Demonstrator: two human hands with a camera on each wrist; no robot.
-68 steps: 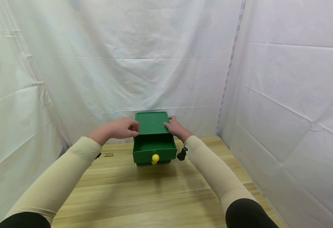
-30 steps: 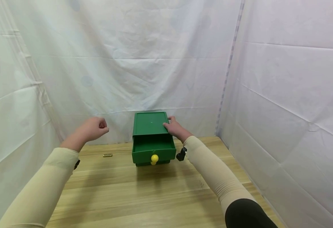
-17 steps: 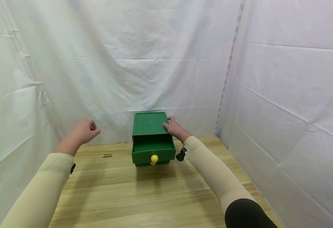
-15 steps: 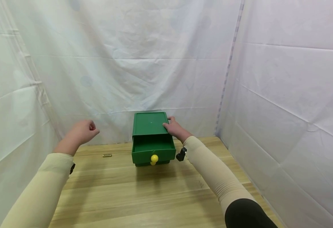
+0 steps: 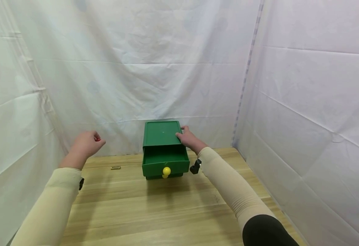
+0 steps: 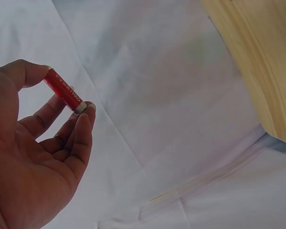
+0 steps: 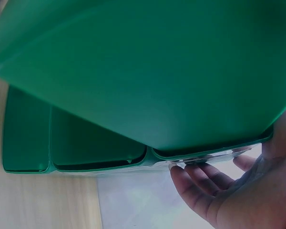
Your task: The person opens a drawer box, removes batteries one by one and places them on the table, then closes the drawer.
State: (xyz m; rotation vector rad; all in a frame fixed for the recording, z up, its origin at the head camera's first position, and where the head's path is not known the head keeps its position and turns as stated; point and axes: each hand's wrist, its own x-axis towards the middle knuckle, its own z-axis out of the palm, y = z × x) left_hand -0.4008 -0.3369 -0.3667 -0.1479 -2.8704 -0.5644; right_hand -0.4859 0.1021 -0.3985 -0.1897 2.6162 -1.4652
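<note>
The left hand has moved leftward, away from the green cabinet, to the far left of the table. Its fingers clamp a red battery (thumb at one end, fingertips at the other). The right hand grips the cabinet's right edge, thumb on top, fingers along the side. The upper drawer projects nearward; a small cylinder lies left of the cabinet.
</note>
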